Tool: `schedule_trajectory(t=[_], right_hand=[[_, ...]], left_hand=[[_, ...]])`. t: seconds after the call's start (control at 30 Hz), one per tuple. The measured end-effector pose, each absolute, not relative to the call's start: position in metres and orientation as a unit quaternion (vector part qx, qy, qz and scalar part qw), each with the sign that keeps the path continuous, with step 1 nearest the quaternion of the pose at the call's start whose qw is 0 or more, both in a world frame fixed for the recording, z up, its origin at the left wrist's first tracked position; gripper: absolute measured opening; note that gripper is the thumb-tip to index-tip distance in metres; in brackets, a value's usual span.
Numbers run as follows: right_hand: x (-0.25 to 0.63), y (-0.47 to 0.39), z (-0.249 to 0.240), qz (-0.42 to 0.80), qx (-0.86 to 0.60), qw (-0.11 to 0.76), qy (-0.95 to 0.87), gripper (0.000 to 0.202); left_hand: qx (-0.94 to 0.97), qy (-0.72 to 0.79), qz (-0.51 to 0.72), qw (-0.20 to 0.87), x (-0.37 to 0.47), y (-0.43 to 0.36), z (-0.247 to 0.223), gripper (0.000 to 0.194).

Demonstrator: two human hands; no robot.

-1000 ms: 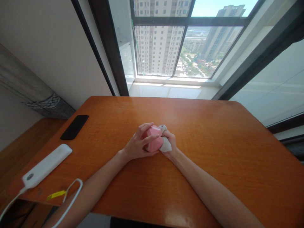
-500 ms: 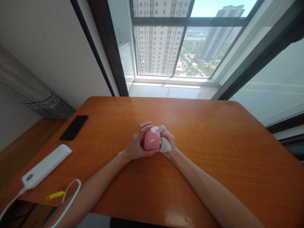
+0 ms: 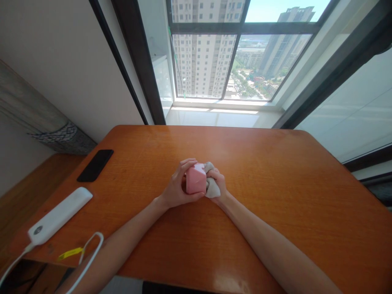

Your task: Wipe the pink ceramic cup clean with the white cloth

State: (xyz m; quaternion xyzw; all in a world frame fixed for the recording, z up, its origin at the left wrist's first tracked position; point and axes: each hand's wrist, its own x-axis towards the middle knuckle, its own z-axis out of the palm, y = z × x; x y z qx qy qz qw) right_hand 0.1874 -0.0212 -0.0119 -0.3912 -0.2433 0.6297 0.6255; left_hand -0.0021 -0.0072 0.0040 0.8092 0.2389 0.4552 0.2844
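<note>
My left hand (image 3: 177, 188) grips a small pink block-like object (image 3: 196, 179) with flat, shiny faces, fingers over its top and thumb along its near side. What kind of object it is I cannot make out. Bunched in my right hand (image 3: 219, 181) is a light grey cloth (image 3: 212, 188), pressed against the right side of the pink object. Both hands are close together over the middle of the wooden table (image 3: 260, 171). The far side of the pink object is hidden.
At the left lie a black phone (image 3: 95, 165) and a long white power strip (image 3: 61, 216) with its cord. A white cable (image 3: 92, 253) with a yellow tag (image 3: 70, 253) runs by my left forearm. Beyond the table's far edge is a window (image 3: 208, 65).
Almost nothing differs. The pink object seems to have turned very slightly in my left hand, with the cloth still against it.
</note>
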Motion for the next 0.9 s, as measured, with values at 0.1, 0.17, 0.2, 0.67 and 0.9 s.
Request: schedule_trajectory(t=[0.1, 0.17, 0.2, 0.67, 0.9], right_hand=[[0.187, -0.022, -0.008, 0.641, -0.385, 0.621, -0.235, 0.014], [0.188, -0.022, -0.005, 0.653, -0.377, 0.616, -0.229, 0.012], [0.188, -0.022, -0.003, 0.661, -0.372, 0.611, -0.226, 0.012], [0.188, -0.023, 0.001, 0.648, -0.374, 0.617, -0.243, 0.015], [0.186, -0.019, -0.005, 0.651, -0.376, 0.618, -0.229, 0.018]], left_hand=[[0.797, 0.245, 0.445, 0.327, -0.002, -0.007, 0.000, 0.101], [0.808, 0.232, 0.438, 0.319, -0.004, -0.005, -0.002, 0.118], [0.819, 0.220, 0.431, 0.307, -0.005, -0.003, -0.003, 0.128], [0.828, 0.250, 0.426, 0.264, -0.006, -0.002, 0.004, 0.109], [0.861, 0.223, 0.424, 0.172, -0.007, -0.001, 0.004, 0.099]])
